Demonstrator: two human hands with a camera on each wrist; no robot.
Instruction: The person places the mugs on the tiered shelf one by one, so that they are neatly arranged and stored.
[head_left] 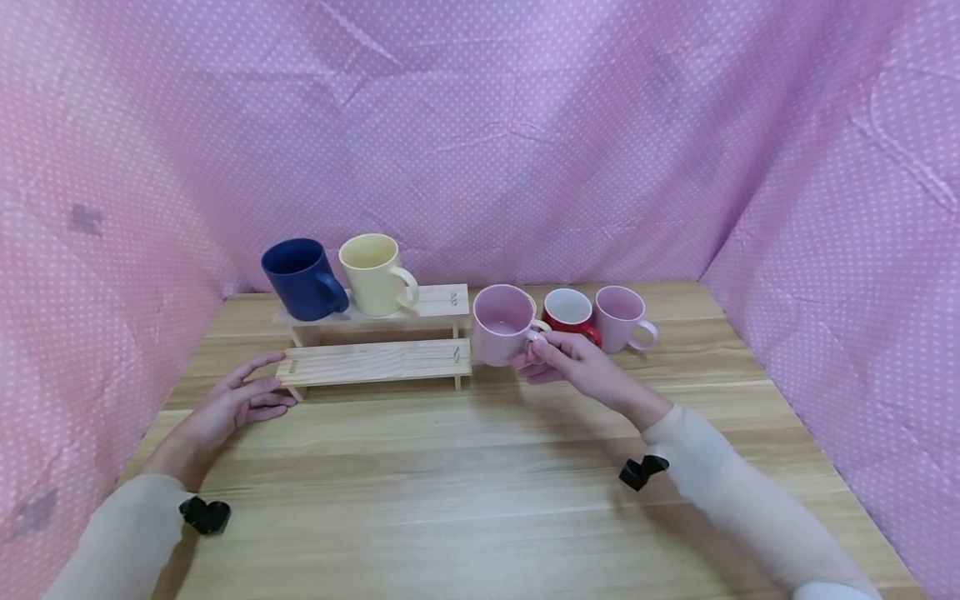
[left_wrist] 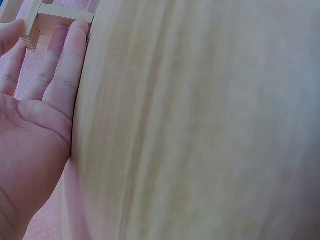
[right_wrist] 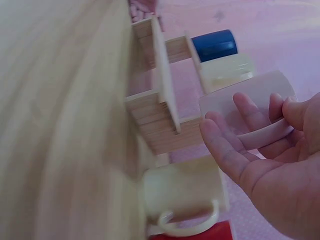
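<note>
My right hand [head_left: 566, 362] pinches the handle of a pink mug [head_left: 495, 343], upright and raised beside the right end of a two-step wooden rack [head_left: 375, 362]. In the right wrist view, thumb and fingers are around that handle and fingertips lie along the mug's side. My left hand [head_left: 232, 404] holds the left end of the lower step, thumb at the board's corner and other fingers by its leg. On the upper step stand a dark blue mug [head_left: 303, 283] and a pale yellow mug [head_left: 370, 279], handles turned right.
A cream mug [right_wrist: 182, 187] stands on the table, mostly hidden behind the held mug in the head view. Right of it are a red mug [head_left: 567, 321] with white inside and another pink mug [head_left: 618, 325]. Pink dotted cloth [head_left: 510, 150] hangs behind and at both sides.
</note>
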